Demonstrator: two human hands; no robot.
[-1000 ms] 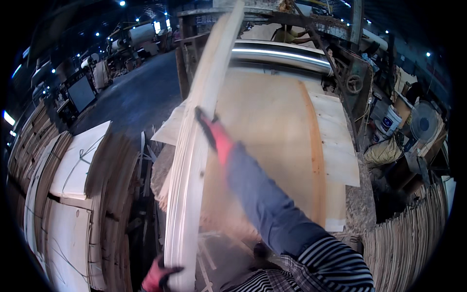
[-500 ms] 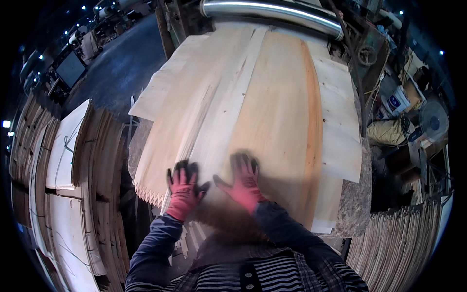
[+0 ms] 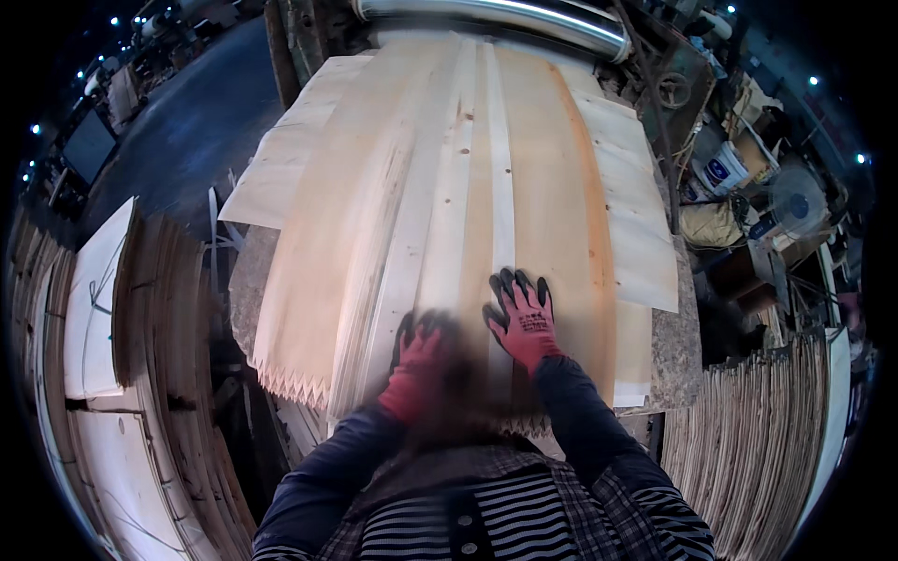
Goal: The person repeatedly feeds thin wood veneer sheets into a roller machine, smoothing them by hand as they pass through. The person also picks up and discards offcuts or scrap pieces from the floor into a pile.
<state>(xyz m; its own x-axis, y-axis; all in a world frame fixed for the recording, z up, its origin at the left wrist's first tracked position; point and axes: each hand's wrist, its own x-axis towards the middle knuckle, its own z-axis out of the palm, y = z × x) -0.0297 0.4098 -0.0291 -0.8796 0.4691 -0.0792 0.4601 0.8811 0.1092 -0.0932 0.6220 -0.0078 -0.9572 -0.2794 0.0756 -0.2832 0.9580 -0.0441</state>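
Thin wood veneer sheets [image 3: 552, 206] lie overlapped in layers in front of me, with jagged near ends. My right hand [image 3: 526, 323], in a pink glove with black fingertips, rests flat on the sheets right of the middle, fingers spread. It lies over a pale strip [image 3: 502, 206] between two tan sheets. My left hand [image 3: 416, 366], gloved alike, is over the near part of the sheets left of the right hand. Motion blurs it, but its fingers look stretched out. Neither hand visibly grips a sheet edge.
A shiny metal roller [image 3: 496, 19] spans the far end of the sheets. Stacked veneer [image 3: 159, 327] stands at the left, and another stack [image 3: 748, 449] at the lower right. A handwheel [image 3: 673, 89], a white bucket [image 3: 725, 168] and a fan [image 3: 795, 204] are at the right.
Both hands have moved right across the sheets. The middle sheets have shifted, and several narrow strips now show between the wide tan ones. The whole view has turned slightly.
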